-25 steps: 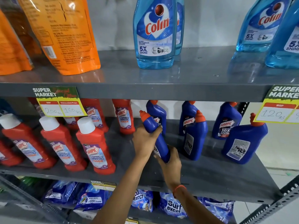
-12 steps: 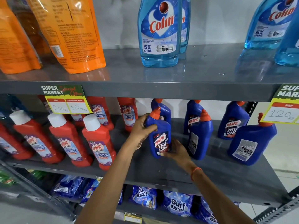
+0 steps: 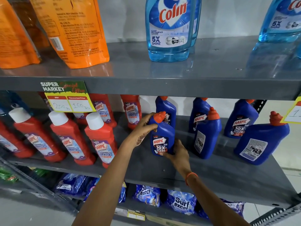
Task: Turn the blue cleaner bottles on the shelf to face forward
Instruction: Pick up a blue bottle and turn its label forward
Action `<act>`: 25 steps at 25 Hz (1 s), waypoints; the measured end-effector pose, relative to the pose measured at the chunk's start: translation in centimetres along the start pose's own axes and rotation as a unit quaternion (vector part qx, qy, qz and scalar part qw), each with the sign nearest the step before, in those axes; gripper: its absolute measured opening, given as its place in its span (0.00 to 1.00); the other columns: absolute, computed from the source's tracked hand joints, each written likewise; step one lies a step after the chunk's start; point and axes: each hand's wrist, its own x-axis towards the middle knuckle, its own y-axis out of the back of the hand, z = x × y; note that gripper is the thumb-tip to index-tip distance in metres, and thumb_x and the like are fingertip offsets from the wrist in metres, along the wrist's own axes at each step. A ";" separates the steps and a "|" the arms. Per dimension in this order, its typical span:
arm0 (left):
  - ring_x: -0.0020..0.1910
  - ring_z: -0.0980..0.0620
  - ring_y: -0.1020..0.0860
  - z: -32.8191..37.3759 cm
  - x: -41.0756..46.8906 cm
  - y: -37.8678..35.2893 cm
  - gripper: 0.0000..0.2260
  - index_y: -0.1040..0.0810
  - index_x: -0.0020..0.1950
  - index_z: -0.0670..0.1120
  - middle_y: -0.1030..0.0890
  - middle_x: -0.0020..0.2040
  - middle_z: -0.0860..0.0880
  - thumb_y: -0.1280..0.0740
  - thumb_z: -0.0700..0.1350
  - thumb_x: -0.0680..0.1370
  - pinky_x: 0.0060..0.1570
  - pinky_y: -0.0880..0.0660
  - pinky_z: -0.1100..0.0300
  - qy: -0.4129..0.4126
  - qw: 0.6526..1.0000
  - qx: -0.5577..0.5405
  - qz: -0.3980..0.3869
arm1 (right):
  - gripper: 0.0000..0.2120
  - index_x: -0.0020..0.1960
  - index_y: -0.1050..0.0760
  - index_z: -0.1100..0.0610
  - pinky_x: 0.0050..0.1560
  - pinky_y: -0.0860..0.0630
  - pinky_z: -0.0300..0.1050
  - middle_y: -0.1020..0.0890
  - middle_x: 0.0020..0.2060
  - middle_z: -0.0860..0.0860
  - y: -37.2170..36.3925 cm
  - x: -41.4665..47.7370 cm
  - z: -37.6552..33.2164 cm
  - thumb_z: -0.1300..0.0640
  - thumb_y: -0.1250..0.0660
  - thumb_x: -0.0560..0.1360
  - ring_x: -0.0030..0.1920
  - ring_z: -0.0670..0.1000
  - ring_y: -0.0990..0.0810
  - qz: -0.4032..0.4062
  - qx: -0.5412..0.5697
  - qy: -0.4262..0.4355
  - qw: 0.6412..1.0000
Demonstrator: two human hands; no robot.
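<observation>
A blue Harpic bottle (image 3: pixel 162 136) with an orange cap stands upright at the front of the grey middle shelf (image 3: pixel 146 167), its label toward me. My left hand (image 3: pixel 143 129) grips its neck and shoulder. My right hand (image 3: pixel 176 152) holds its base on the right side. To the right, two front blue bottles (image 3: pixel 206 136) (image 3: pixel 260 141) show their white back labels. Three blue bottles in the back row (image 3: pixel 166 110) (image 3: pixel 199 115) (image 3: pixel 241 119) show Harpic front labels.
Red Harpic bathroom cleaner bottles (image 3: pixel 101 139) fill the shelf's left half. Colin spray bottles (image 3: pixel 169 26) and orange pouches (image 3: pixel 73 30) stand on the upper shelf (image 3: pixel 162 85). Price tags (image 3: pixel 68 98) hang from its edge. Surf Excel packs (image 3: pixel 180 203) lie on the bottom shelf.
The held blue bottle went from tilted with its label hidden to upright on the shelf with the Harpic label facing me. Both hands stayed on it; the camera moved closer.
</observation>
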 end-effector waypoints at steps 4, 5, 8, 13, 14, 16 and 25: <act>0.48 0.59 0.20 -0.3 -0.2 0.0 0.17 0.29 0.60 0.47 0.21 0.51 0.51 0.40 0.31 0.75 0.49 0.23 0.66 0.011 1.000 -0.020 0.000 | 0.27 0.51 0.31 0.52 0.49 0.20 0.55 0.18 0.50 0.53 -0.2 0.0 -0.2 0.49 0.21 0.59 0.49 0.54 0.19 0.009 -0.022 -0.005 1.000; 0.47 0.60 0.20 -0.4 -0.3 -0.1 0.16 0.29 0.59 0.48 0.21 0.50 0.52 0.40 0.32 0.75 0.48 0.23 0.67 0.011 1.000 -0.025 0.002 | 0.26 0.50 0.32 0.52 0.48 0.21 0.54 0.18 0.50 0.52 -0.2 -0.1 -0.3 0.50 0.21 0.59 0.49 0.53 0.19 0.011 -0.028 -0.006 1.000; 0.48 0.59 0.20 -0.8 -0.4 -0.2 0.17 0.27 0.56 0.52 0.20 0.50 0.53 0.41 0.32 0.76 0.50 0.23 0.66 0.011 0.999 -0.035 0.012 | 0.25 0.49 0.33 0.50 0.46 0.21 0.50 0.18 0.49 0.51 -0.3 -0.5 -0.4 0.49 0.22 0.60 0.48 0.52 0.20 0.013 -0.036 0.003 0.999; 0.48 0.59 0.21 -1.0 -1.1 -0.9 0.18 0.31 0.61 0.49 0.22 0.51 0.52 0.39 0.33 0.75 0.49 0.24 0.64 0.015 0.999 -0.035 0.036 | 0.26 0.51 0.33 0.49 0.46 0.22 0.46 0.18 0.51 0.51 -0.2 -0.6 -0.5 0.48 0.22 0.60 0.48 0.51 0.20 0.006 -0.032 0.001 0.999; 0.46 0.62 0.20 -1.0 -1.3 -1.1 0.18 0.32 0.60 0.50 0.22 0.51 0.53 0.39 0.32 0.75 0.46 0.23 0.67 0.013 0.999 -0.025 0.043 | 0.26 0.52 0.32 0.49 0.47 0.22 0.45 0.18 0.51 0.51 -0.2 -0.6 -0.6 0.49 0.22 0.60 0.49 0.50 0.20 0.004 -0.029 0.002 1.000; 0.42 0.66 0.20 -1.0 -1.5 -1.2 0.18 0.33 0.59 0.50 0.23 0.49 0.54 0.39 0.32 0.75 0.40 0.23 0.71 0.007 0.999 -0.016 0.045 | 0.26 0.53 0.31 0.49 0.48 0.22 0.43 0.18 0.51 0.50 -0.2 -0.8 -0.6 0.49 0.22 0.61 0.49 0.49 0.20 0.005 -0.025 0.007 1.000; 0.69 0.49 0.33 -0.1 -2.7 -2.0 0.33 0.45 0.72 0.53 0.34 0.71 0.47 0.36 0.38 0.71 0.69 0.32 0.50 -0.055 0.989 0.086 0.109 | 0.31 0.59 0.30 0.62 0.54 0.24 0.53 0.22 0.53 0.60 -0.1 -1.8 -1.9 0.54 0.22 0.61 0.54 0.60 0.24 0.080 -0.104 0.051 0.990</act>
